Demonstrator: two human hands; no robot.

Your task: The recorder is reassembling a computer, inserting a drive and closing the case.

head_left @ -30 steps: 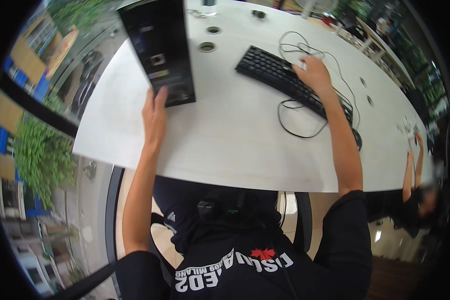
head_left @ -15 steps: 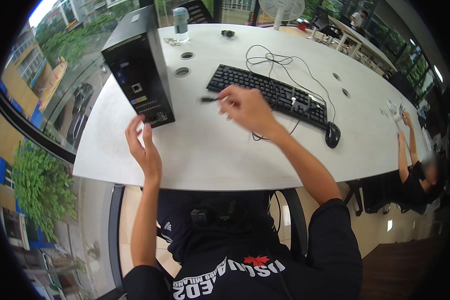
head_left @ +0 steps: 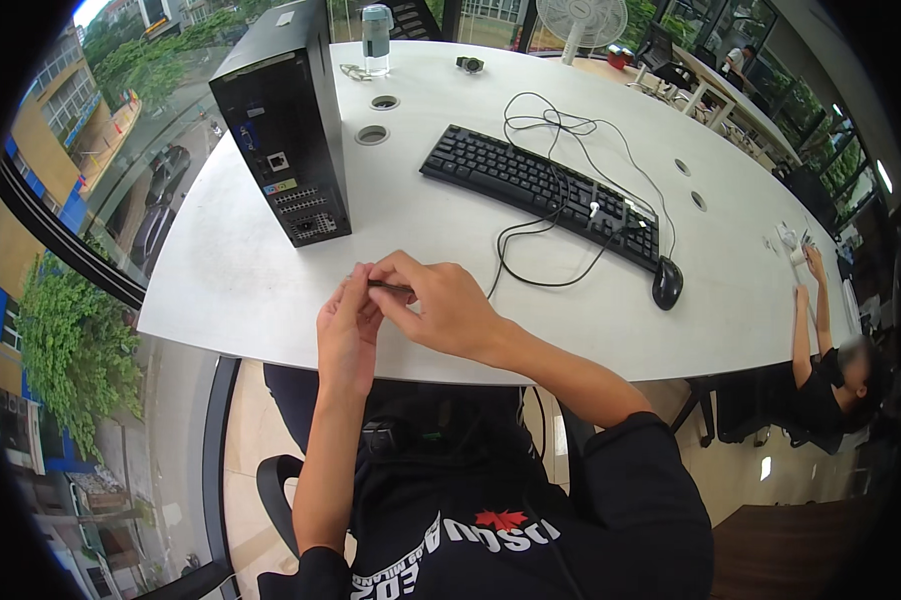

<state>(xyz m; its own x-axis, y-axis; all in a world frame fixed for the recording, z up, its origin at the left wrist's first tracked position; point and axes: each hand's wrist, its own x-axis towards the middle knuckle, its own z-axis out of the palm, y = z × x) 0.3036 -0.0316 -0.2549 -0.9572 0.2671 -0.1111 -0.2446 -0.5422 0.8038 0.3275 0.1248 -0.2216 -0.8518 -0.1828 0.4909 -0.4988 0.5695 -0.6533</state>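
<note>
In front of the computer tower, near the table's front edge, my two hands meet. My right hand (head_left: 448,308) pinches a small black cable plug (head_left: 390,287) between thumb and fingers. At the plug's other end, my left hand (head_left: 348,325) has its thumb and fingertips closed on the tip, which they hide. From beneath my right hand a thin black cable (head_left: 530,283) loops back toward the black keyboard (head_left: 530,180). Upright at the left is the black computer tower (head_left: 338,130), its back panel of ports turned toward me. A black mouse (head_left: 667,283) lies at the keyboard's right end.
More cable (head_left: 595,122) lies coiled behind the keyboard on the white table (head_left: 230,270). A bottle (head_left: 376,42) and a small black device (head_left: 469,65) are at the far side. Round grommet holes (head_left: 372,135) pierce the tabletop. Another person (head_left: 835,370) sits at the right.
My right hand has brought the plug down and left, away from the keyboard. My left hand has moved from the tower's lower edge to the right and closed at the plug.
</note>
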